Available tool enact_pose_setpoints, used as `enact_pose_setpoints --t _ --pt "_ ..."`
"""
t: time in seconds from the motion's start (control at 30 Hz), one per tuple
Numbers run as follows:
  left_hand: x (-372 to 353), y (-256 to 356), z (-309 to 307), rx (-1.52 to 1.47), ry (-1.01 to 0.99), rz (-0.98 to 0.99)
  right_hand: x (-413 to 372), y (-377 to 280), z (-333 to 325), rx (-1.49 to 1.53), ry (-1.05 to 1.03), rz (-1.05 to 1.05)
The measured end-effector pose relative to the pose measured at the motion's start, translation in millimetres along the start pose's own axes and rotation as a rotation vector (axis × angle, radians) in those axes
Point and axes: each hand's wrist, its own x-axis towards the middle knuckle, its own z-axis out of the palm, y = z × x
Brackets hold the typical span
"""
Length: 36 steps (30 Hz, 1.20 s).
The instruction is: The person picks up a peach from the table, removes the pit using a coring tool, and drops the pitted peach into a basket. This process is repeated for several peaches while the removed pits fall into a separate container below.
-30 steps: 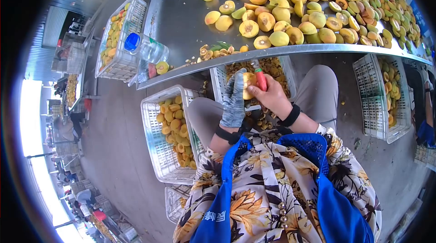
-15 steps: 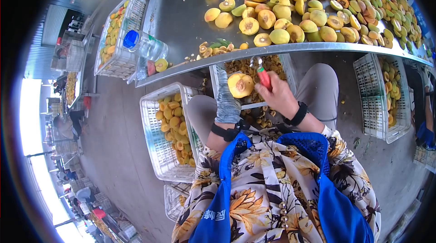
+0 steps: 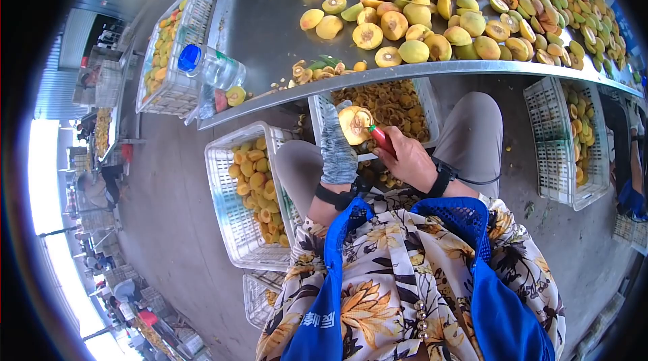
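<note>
In a grey glove, my left hand [image 3: 336,148] is closed on a yellow peach half [image 3: 354,126], its cut face turned up and to the right. My bare right hand [image 3: 410,158] grips a red-handled pitting tool [image 3: 383,140] with a green band; its metal tip is at the centre of the peach half, partly hidden in the flesh. Both hands are above a white crate [image 3: 432,118] holding brown pits and scraps [image 3: 395,106], just below the edge of the metal table [image 3: 270,37]. Many cut peach halves [image 3: 412,51] lie on that table.
To the left stands a white crate [image 3: 226,216] of peach halves. Another fruit crate [image 3: 152,99] is beyond it, near a blue-capped water bottle [image 3: 219,69]. A further crate [image 3: 550,158] stands at right. My knees flank the pit crate. Other people are far left.
The pitting tool has come down and left, from above and beside the peach half into its centre. My left hand has tilted the peach half slightly.
</note>
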Motion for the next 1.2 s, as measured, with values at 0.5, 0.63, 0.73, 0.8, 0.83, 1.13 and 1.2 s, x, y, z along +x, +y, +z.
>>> enact_pose_setpoints --t 0.5,0.63,0.73,0.8,0.83,1.13,1.2 --pt "3 11 -1 0.259 -0.215 -0.062 -8 5 12 0.044 -0.265 0.118" --pt "22 18 -18 0.411 -0.421 -0.361 -7 4 3 0.156 -0.392 0.178" --pt "21 10 -24 0.456 -0.340 -0.115 -4 3 3 0.261 -0.355 0.212" --pt "-5 26 10 0.157 -0.262 -0.235 -4 -1 5 0.290 -0.347 0.187" --pt "-7 20 10 0.184 -0.159 -0.150 -4 -2 7 0.318 -0.342 0.160" --pt "-4 5 0 0.147 -0.048 -0.080 4 -22 -8 0.992 -0.696 0.762" --pt "-2 5 2 0.114 -0.062 -0.092 5 -24 -8 1.042 -0.700 0.796"
